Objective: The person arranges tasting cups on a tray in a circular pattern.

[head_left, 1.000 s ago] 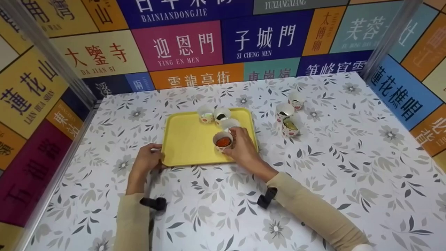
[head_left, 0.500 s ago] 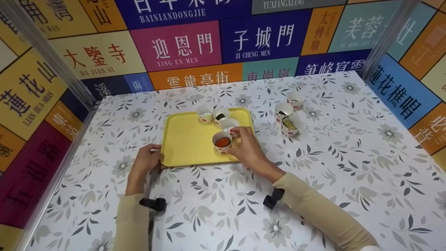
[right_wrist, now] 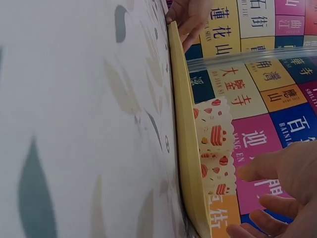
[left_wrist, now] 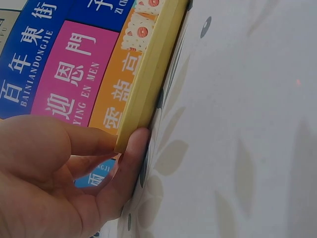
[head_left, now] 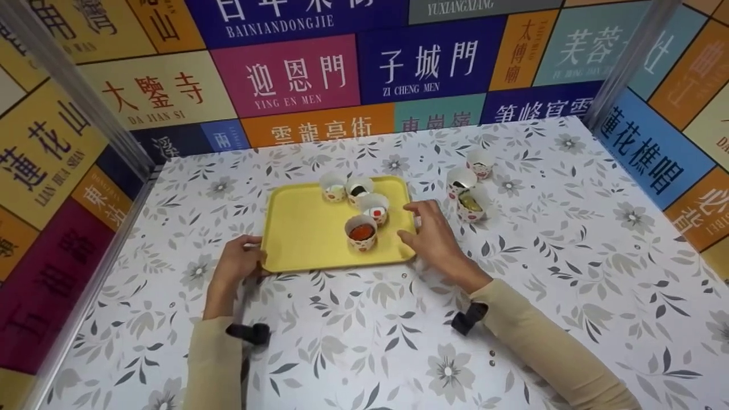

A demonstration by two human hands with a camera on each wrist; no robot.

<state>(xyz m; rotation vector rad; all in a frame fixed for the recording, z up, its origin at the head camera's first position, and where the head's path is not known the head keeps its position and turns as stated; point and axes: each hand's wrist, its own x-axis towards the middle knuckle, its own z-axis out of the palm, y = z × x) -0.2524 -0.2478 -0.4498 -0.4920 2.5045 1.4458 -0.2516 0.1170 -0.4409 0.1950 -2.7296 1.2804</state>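
A yellow tray [head_left: 302, 233] lies on the patterned table. My left hand [head_left: 234, 259] pinches its left front corner, thumb and fingers on either side of the rim in the left wrist view. On the tray's right half stand several printed paper cups: one with red-orange contents [head_left: 361, 233] in front, one with a small red square inside [head_left: 376, 212] behind it, one with something dark [head_left: 360, 192], and one with pale contents [head_left: 334, 189] at the back. My right hand [head_left: 441, 239] hovers at the tray's right edge, fingers spread and holding nothing.
Three more paper cups stand right of the tray: one with green contents [head_left: 471, 208], one with something dark [head_left: 460, 182], and one farther back [head_left: 480, 164]. Panels with printed characters [head_left: 285, 71] enclose the table [head_left: 342, 341] at the back and sides.
My right hand has let go of the cup with red-orange contents and moved right to the tray's edge, uncovering the cup behind. My left hand has stayed at the tray corner.
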